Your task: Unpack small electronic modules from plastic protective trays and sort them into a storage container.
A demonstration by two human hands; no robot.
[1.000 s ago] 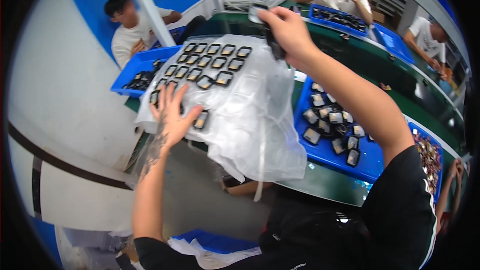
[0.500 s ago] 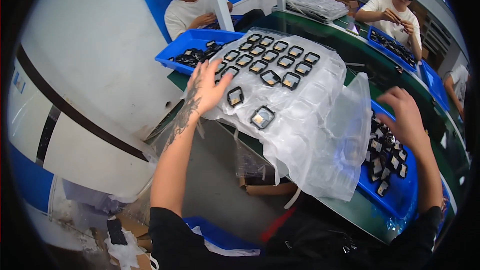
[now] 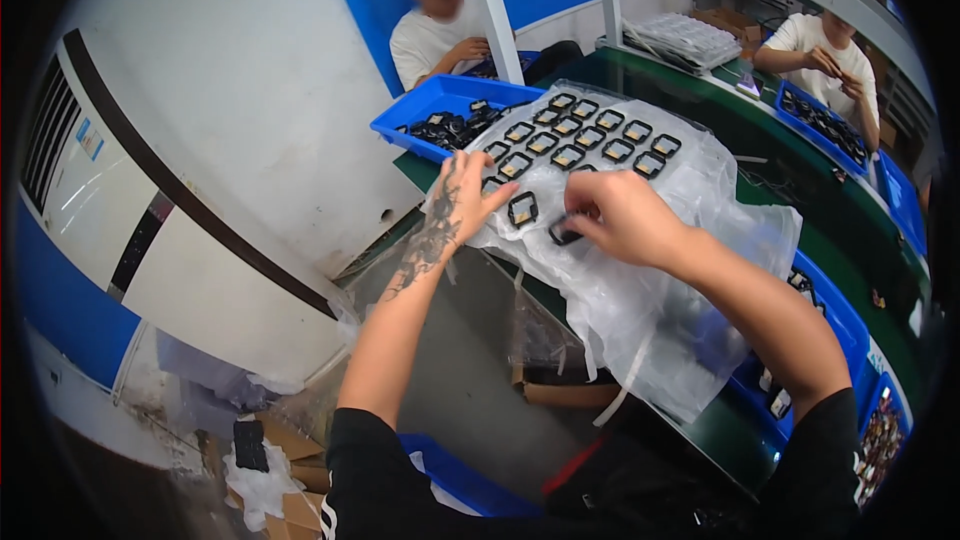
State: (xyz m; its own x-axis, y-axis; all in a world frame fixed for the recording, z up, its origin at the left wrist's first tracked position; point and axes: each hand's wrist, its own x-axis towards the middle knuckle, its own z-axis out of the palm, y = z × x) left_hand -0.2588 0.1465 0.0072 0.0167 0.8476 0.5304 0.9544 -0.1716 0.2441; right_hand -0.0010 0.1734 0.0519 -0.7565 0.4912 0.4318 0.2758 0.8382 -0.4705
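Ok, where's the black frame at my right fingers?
The black frame is just right of centre in the head view, on the white plastic sheet, partly hidden by your right hand, another frame to its left.

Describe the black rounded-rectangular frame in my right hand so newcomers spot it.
On the dark green table lies a translucent white plastic sheet. Over it, your bare right hand pinches the black rounded-rectangular frame. It sits lower in view than neighbouring frames, partly hidden.

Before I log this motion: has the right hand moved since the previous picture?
Yes, left: the right hand went from over the right-side blue tray to the white sheet.
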